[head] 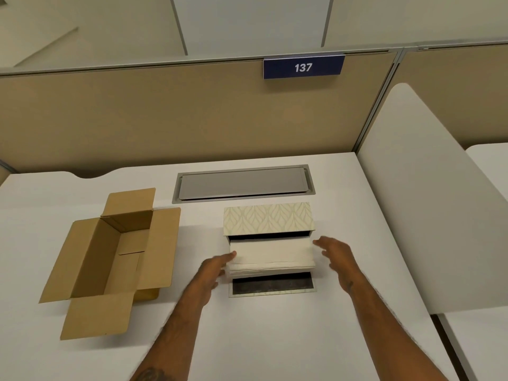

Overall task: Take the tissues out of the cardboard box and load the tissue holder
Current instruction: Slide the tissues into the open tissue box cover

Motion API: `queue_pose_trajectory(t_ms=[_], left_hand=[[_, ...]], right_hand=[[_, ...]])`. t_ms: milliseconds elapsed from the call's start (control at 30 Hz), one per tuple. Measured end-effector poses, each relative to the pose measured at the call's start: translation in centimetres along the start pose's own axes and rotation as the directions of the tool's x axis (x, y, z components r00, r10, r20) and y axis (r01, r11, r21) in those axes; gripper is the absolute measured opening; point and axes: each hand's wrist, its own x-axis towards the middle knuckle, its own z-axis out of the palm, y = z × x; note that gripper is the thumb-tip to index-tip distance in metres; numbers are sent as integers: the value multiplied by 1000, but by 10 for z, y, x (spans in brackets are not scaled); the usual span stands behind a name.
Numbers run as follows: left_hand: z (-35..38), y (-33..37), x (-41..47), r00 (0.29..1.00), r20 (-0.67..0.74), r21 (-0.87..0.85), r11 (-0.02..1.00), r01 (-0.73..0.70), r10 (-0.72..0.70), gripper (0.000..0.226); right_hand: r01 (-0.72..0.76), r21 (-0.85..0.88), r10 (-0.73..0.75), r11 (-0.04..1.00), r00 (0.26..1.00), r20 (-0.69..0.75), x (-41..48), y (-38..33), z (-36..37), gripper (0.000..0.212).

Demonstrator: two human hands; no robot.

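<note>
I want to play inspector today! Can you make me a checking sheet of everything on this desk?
Surface: white desk with a closed grey hatch near the back.
Job's things: cardboard box, flaps open, looks empty; tissue stack lying on the open patterned tissue holder.
Clutter: nothing seen.
Grippers: left hand touching the stack's left edge; right hand open beside its right edge.
Cables: nothing seen.
Surroundings: tan partition with a blue 137 sign; white side divider.
</note>
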Motion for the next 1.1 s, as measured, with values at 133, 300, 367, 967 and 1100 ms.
queue_pose_trajectory(t_ms=[133, 300, 367, 967, 1100], left_hand=[[-12, 42, 1, 954, -267, -39, 987, -155, 139, 55], [5, 77, 7, 874, -291, 305, 904, -300, 389, 39], [7, 78, 10, 868, -258, 385, 869, -310, 424, 38], [-10, 33, -21, 846, -160, 574, 745, -340, 509, 25], [-9, 17, -30, 847, -131, 655, 686, -317, 515, 18]], right_hand=[[195, -121, -211, 973, 968, -135, -2, -40, -5, 43], [281, -409, -320, 868, 947, -28, 5, -67, 4, 41], [247, -482, -279, 840, 960, 5, 9, -67, 6, 41], [376, -660, -316, 650, 924, 216, -21, -29, -8, 78], [371, -679, -301, 633, 927, 226, -29, -10, -8, 74]])
